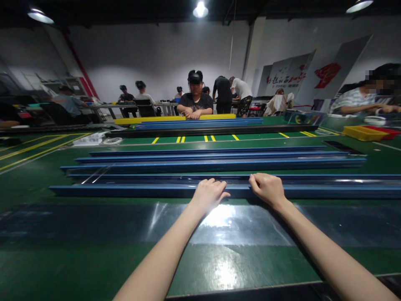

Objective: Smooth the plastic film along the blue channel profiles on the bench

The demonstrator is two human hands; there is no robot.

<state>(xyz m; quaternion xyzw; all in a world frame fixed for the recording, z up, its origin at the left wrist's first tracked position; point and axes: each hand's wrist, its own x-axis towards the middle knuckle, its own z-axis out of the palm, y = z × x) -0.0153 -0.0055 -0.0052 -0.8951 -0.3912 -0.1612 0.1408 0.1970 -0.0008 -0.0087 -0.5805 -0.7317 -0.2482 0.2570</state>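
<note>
A long blue channel [125, 191] lies across the green table [94, 263]. My left hand [209, 193] rests on its near edge, fingers curled over it, thumb apart. To the right, my right hand [266, 188] is closed at the same channel; what its fingers hold, if anything, is hidden. Nearer to me, a strip of clear film [103, 223] lies flat beneath my forearms. Beyond my hands, more blue channels [156, 167] lie parallel to the first.
Behind are a black bar [266, 130], a yellow bar [134, 121] and a person [196, 102] at the far side. A dark flat device [344, 148] and a yellow tray [365, 133] lie at the right. Clear packaging [89, 139] sits at the left.
</note>
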